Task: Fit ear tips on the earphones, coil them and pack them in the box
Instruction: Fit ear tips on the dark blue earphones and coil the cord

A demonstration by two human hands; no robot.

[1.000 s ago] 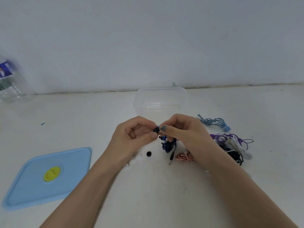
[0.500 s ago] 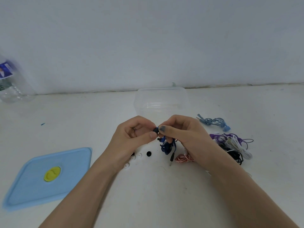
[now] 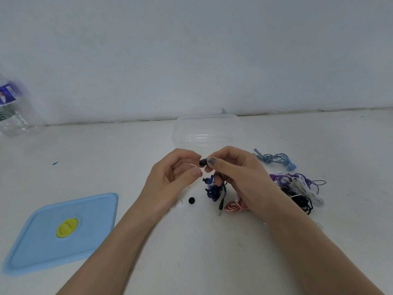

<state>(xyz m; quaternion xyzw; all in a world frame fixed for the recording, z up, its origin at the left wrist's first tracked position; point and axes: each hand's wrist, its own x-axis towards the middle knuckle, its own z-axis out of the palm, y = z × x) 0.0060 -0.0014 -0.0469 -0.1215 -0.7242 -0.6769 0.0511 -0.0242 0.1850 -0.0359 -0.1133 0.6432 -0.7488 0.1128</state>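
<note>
Seating a black ear tip on the dark blue earphones, just before the clear box [image 3: 208, 128].

The right hand [image 3: 238, 169] pinches the earbud [image 3: 203, 162], cable [image 3: 214, 189] dangling beneath; the left hand [image 3: 176, 175], loosely curled and apparently empty, should press squarely, twisting until seated.

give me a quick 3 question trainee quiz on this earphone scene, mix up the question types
1. True or false: the blue lid is on the clear box.
2. Which hand pinches the earbud with the dark tip? A) left hand B) right hand C) neither
3. Fill in: the loose black ear tip lies on the table just left of the dangling ____ blue earphones.

Key
1. False: the lid lies flat on the table, left of the left hand, apart from the box.
2. B: the right hand pinches it; the left hand's fingers are just off it, holding nothing that shows.
3. dark
</note>
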